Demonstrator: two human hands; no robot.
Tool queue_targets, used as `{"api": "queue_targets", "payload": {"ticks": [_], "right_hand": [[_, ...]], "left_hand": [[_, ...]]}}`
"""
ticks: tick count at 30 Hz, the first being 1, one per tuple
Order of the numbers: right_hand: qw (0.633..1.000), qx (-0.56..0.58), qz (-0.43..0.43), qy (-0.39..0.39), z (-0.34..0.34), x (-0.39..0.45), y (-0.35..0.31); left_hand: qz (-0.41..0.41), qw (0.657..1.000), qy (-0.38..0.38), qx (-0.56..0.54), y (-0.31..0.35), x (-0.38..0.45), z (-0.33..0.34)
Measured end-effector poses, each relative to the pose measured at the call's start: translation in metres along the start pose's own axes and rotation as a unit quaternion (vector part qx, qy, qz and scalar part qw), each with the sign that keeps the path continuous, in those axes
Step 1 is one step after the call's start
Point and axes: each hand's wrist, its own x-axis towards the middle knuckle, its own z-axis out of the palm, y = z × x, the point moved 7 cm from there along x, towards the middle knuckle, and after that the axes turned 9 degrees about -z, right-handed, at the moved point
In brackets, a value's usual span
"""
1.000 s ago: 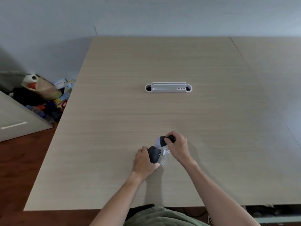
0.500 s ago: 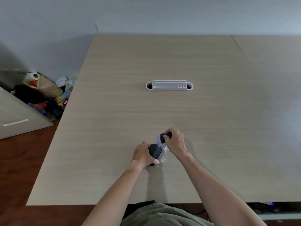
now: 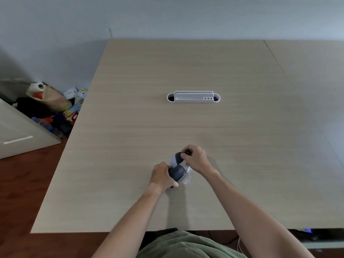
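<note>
We are gripping a dark mouse [image 3: 177, 171] in our left hand [image 3: 161, 176], fingers and thumb curling round its sides, so this hand is clamping on it. The mouse is showing just to the right of the left knuckles, its near end hiding under the palm, and it is sitting low over the table [image 3: 186, 71]. Our right hand [image 3: 195, 159] is pinching a rounded dark piece [image 3: 176, 158] with a pale face, the fingertips closing on its far end, so this hand is clamping too. That piece is tilting just to the left of the right hand and just beyond the left hand, right at the far end of the mouse; we cannot tell whether the two are touching. A clear wrapper [image 3: 188, 176] is lying crumpled on the table between the two wrists, just beside the mouse and under the heel of the right hand. Well beyond both hands a white cable box [image 3: 193, 97] is sitting sunk into the table top. Far out to the left of the left hand, past the table edge, a heap of boxes and bags [image 3: 52, 108] is lying on the floor
</note>
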Motion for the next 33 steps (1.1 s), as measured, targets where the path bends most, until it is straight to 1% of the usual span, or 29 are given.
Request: {"api": "queue_targets", "payload": {"ticks": [1,2,4,6,7,8,9,10,11,13,15,16,18,19,21,23,24,26,29,30,31,33], "right_hand": [[1.000,-0.007,-0.001,-0.023,0.004,-0.001,0.002],[0.999,-0.028,-0.008,-0.024,0.004,-0.001,0.005],[0.999,-0.046,-0.010,0.023,-0.006,-0.003,0.010],[0.997,-0.022,0.003,0.080,-0.018,-0.009,0.010],[0.996,-0.002,0.010,0.089,-0.020,-0.013,0.011],[0.997,0.017,0.018,0.080,-0.018,-0.017,0.012],[0.998,0.029,0.022,0.054,-0.014,-0.020,0.014],[0.999,0.029,0.023,0.029,-0.009,-0.024,0.016],[0.999,0.018,0.018,0.021,-0.006,-0.027,0.018],[0.998,-0.013,0.018,0.062,-0.010,-0.030,0.023],[0.994,-0.002,0.024,0.108,-0.016,-0.034,0.023],[0.994,0.009,0.021,0.108,-0.016,-0.035,0.021],[0.997,0.018,0.011,0.072,-0.009,-0.038,0.020],[0.998,0.009,0.006,0.068,-0.007,-0.038,0.021],[0.994,-0.008,0.009,0.113,-0.014,-0.042,0.027],[0.987,0.011,0.018,0.162,-0.023,-0.047,0.029],[0.985,0.022,0.013,0.168,-0.025,-0.050,0.028],[0.990,0.038,-0.015,0.137,-0.021,-0.055,0.022],[0.998,0.035,-0.041,0.043,-0.002,-0.060,0.021],[0.998,0.026,-0.041,0.032,0.002,-0.061,0.024],[0.998,0.016,-0.041,0.042,0.003,-0.061,0.028],[0.994,-0.005,-0.038,0.107,-0.004,-0.065,0.033]], "left_hand": [[-0.004,1.000,-0.003,-0.001,0.000,0.000,0.000],[-0.005,1.000,-0.006,-0.002,0.000,0.000,0.000],[-0.001,1.000,-0.007,-0.005,0.002,-0.003,-0.001],[0.003,1.000,-0.004,-0.010,0.003,-0.005,-0.003],[0.003,1.000,-0.002,-0.012,0.003,-0.005,-0.003],[0.004,1.000,0.003,-0.007,0.002,-0.005,-0.003],[0.002,1.000,0.006,-0.005,0.002,-0.005,-0.004],[0.002,1.000,0.007,-0.004,0.002,-0.005,-0.004],[0.002,1.000,0.007,-0.003,0.002,-0.005,-0.003],[0.004,1.000,0.007,-0.002,0.003,-0.006,-0.003],[0.006,1.000,0.009,-0.009,0.003,-0.008,-0.003],[0.007,1.000,0.011,-0.012,0.002,-0.008,-0.003],[0.006,1.000,0.021,-0.009,-0.001,-0.007,-0.002],[0.007,1.000,0.026,-0.012,-0.003,-0.006,-0.001],[0.012,0.999,0.031,-0.025,-0.008,-0.007,0.003],[0.019,0.998,0.040,-0.033,-0.011,-0.009,0.006],[0.021,0.998,0.044,-0.035,-0.013,-0.009,0.007],[0.026,0.997,0.052,-0.042,-0.013,-0.011,0.007],[0.039,0.997,0.063,-0.037,-0.007,-0.015,0.003],[0.042,0.997,0.061,-0.028,-0.006,-0.015,0.002],[0.041,0.997,0.055,-0.016,-0.005,-0.015,0.001],[0.035,0.999,0.036,0.008,-0.005,-0.014,0.002]]}}
